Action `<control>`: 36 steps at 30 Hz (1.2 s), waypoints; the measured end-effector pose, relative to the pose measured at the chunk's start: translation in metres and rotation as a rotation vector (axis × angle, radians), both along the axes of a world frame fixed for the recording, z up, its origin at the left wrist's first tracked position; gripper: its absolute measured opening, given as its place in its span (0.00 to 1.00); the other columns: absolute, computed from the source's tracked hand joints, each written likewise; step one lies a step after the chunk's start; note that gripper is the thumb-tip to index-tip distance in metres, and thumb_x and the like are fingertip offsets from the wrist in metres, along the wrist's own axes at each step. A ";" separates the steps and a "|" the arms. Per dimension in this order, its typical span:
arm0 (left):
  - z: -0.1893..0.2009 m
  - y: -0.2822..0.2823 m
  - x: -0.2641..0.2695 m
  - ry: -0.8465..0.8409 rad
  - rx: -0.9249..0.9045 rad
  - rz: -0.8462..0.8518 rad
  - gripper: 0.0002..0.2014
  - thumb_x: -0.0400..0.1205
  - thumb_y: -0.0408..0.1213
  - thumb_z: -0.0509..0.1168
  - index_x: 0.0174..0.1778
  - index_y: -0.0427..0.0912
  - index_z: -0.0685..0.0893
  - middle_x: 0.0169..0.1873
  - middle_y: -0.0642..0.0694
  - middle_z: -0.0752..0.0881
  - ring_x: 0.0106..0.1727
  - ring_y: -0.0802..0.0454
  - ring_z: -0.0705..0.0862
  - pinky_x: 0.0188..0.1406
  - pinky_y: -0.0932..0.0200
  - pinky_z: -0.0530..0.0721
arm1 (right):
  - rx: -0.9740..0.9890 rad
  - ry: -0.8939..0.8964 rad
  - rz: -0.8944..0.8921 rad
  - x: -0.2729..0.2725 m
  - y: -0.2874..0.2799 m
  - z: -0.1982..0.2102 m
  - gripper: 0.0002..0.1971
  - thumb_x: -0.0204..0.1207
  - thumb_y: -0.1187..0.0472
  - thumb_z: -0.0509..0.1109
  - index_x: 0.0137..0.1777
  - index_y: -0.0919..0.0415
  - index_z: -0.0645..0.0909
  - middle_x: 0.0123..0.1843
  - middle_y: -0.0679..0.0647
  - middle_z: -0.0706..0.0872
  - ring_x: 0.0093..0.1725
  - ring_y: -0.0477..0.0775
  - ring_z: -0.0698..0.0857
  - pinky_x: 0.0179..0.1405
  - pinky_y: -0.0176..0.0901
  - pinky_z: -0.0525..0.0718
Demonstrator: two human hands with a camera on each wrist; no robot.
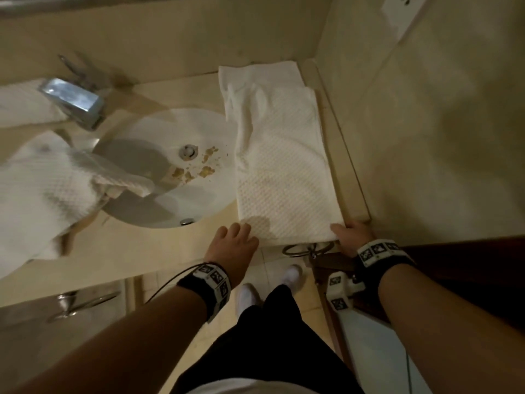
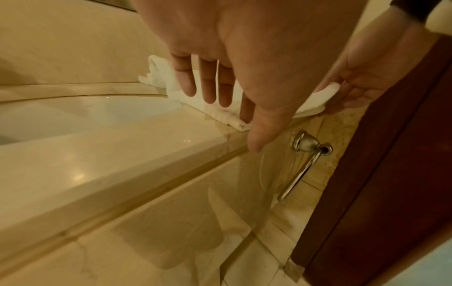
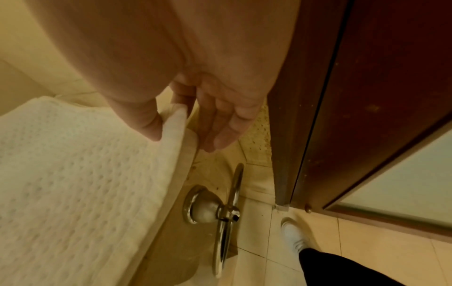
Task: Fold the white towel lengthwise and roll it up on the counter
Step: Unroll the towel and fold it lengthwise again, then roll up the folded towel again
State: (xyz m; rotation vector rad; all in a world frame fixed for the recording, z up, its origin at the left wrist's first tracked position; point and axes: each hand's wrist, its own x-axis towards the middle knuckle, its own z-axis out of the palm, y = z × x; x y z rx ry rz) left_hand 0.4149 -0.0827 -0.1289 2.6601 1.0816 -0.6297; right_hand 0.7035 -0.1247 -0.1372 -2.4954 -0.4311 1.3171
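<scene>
Lengthwise fold judged done: white waffle-weave towel [image 1: 279, 155] lies as a long strip on the beige stone counter [image 1: 159, 251] beside the sink, near-right corner pinched by right hand [image 1: 350, 233], left hand [image 1: 233, 241] flat with straight fingers at near-left corner; rolling from near end needed next.

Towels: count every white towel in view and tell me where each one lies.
3. A folded white towel lies on the counter right of the sink, a crumpled towel drapes over the sink's left rim, and another sits behind the faucet. Others may be out of frame.
</scene>
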 end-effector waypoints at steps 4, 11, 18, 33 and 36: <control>-0.001 -0.001 0.009 -0.065 0.022 -0.045 0.26 0.77 0.35 0.66 0.72 0.45 0.73 0.69 0.43 0.74 0.67 0.40 0.74 0.62 0.46 0.73 | 0.041 -0.008 -0.087 0.000 -0.004 -0.002 0.27 0.78 0.52 0.76 0.72 0.66 0.78 0.65 0.61 0.85 0.54 0.60 0.84 0.43 0.43 0.78; -0.003 0.001 0.016 -0.063 -0.019 0.016 0.27 0.79 0.33 0.65 0.75 0.48 0.70 0.67 0.46 0.75 0.66 0.43 0.75 0.61 0.51 0.73 | 0.049 0.010 -0.041 0.000 -0.002 0.007 0.23 0.77 0.54 0.76 0.68 0.65 0.82 0.64 0.60 0.87 0.50 0.58 0.84 0.48 0.43 0.78; -0.008 0.012 0.017 -0.047 -0.041 0.077 0.17 0.84 0.35 0.61 0.69 0.48 0.74 0.63 0.46 0.80 0.64 0.43 0.79 0.54 0.51 0.77 | 0.370 -0.509 0.570 -0.007 -0.008 0.005 0.12 0.73 0.54 0.74 0.49 0.54 0.74 0.51 0.50 0.76 0.47 0.53 0.75 0.45 0.45 0.76; -0.017 0.025 -0.010 -0.114 -0.003 0.211 0.14 0.83 0.51 0.60 0.60 0.58 0.88 0.55 0.56 0.87 0.60 0.46 0.79 0.61 0.49 0.70 | 0.427 -0.784 1.340 -0.009 -0.011 -0.015 0.10 0.62 0.63 0.77 0.41 0.57 0.80 0.38 0.54 0.81 0.36 0.60 0.81 0.36 0.48 0.73; -0.013 0.028 -0.010 -0.091 0.023 0.183 0.14 0.84 0.52 0.59 0.59 0.57 0.87 0.54 0.56 0.87 0.59 0.46 0.79 0.60 0.48 0.68 | 0.409 -0.799 1.337 -0.010 -0.008 -0.011 0.12 0.61 0.62 0.77 0.45 0.57 0.82 0.40 0.54 0.82 0.38 0.61 0.82 0.38 0.49 0.74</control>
